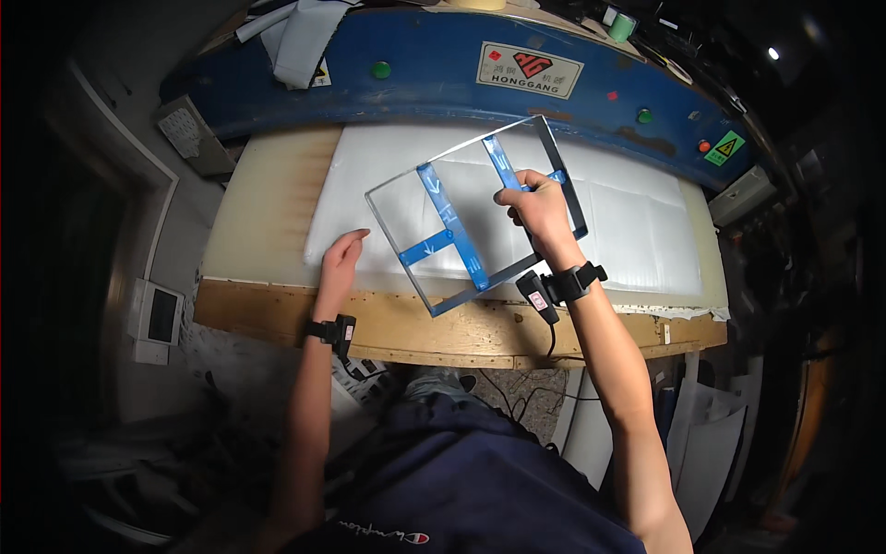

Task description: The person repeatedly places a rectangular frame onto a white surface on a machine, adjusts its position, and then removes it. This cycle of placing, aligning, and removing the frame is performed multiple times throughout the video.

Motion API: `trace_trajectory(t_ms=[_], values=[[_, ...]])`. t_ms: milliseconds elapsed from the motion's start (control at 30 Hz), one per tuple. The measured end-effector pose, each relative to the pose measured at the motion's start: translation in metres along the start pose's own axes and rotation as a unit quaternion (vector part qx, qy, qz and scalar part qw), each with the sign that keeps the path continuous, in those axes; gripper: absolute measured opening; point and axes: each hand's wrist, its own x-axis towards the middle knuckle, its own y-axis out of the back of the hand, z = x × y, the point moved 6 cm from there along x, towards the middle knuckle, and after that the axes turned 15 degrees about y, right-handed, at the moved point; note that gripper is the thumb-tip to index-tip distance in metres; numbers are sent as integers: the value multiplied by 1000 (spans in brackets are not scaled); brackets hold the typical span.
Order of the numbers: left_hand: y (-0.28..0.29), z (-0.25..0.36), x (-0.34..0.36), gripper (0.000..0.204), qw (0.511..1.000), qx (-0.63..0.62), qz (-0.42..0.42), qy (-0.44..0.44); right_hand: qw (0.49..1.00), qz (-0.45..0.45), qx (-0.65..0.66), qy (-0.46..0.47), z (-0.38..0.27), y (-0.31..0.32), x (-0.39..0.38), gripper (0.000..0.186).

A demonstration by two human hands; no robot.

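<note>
My right hand (pixel 538 210) is closed around a blue crossbar of a rectangular metal cutting die (pixel 452 226). The die has thin steel walls and blue bars with white arrow marks. It is tilted, its lower left corner reaching over the table's front edge. Beneath it lies a white padded-looking sheet (pixel 637 231); I cannot tell whether the two touch. To the left of the die, my left hand (pixel 341 263) is over the sheet's left part, fingers stretched out and holding nothing visible. Both wrists wear black straps with small devices.
A blue machine beam (pixel 415 69) with green and red buttons spans the back of the pale work surface (pixel 263 212). Grey-white scraps (pixel 303 42) hang over its top left. The wooden front edge (pixel 268 319) runs before me. Cables (pixel 531 397) trail below it.
</note>
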Motion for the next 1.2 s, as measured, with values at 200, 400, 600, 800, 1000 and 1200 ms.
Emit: trace_trajectory(t_ms=[200,400,600,800,1000,1200], values=[[51,-8,-38,29,996,-68,-16,63,974,56,166,-141,29,-51,-13,18],[71,-15,-48,26,996,-39,30,78,963,63,205,-165,82,-123,6,18],[103,-30,-34,20,993,-21,89,80,969,50,182,-160,119,-176,13,18],[135,-43,-2,17,989,-17,123,76,963,81,188,-174,130,-204,9,18],[138,-48,42,15,994,-10,71,84,961,95,168,-196,136,-206,9,16],[123,-50,56,15,994,-1,18,105,954,119,178,-209,134,-209,7,15]])
